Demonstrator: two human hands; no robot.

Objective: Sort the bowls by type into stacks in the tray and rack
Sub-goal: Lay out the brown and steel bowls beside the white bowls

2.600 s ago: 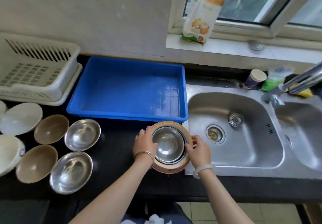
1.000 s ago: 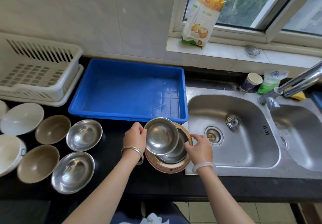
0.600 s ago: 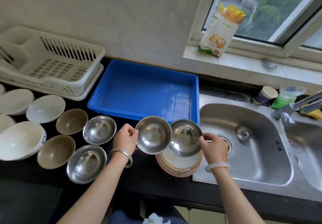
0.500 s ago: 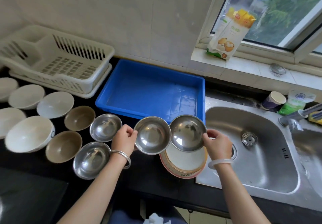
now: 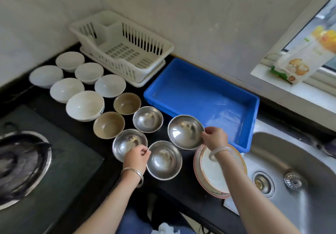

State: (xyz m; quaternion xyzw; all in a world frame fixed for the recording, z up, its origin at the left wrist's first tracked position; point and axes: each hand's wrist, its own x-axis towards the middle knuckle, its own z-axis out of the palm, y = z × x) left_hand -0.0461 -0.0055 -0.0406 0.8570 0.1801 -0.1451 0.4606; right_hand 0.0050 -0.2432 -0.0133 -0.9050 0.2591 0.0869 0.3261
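Kitchen sorting in progress: at the far left, a round gas stove burner sits in its dark glass top beside the black surface. Next to it, six round white ceramic bowls stand open side up in a close cluster. A white slatted plastic dish rack stands behind them against the wall. To their right, two round brown bowls sit one behind the other, and beside those are two round steel bowls resting loose.

The person's left hand, a silver bangle on its wrist, pinches the left rim of a near round steel bowl with curled fingers. This bowl lies low at the front of the surface; whether it rests there cannot be told.

The right hand, wearing a pale bangle, grips the right rim of a tilted round steel bowl between thumb and fingers. That bowl overlaps the front left edge of the blue rectangular plastic tray.

Below the right wrist, a large orange-rimmed white bowl sits at the edge of the steel sink. A printed food packet leans on the window sill at the far right.
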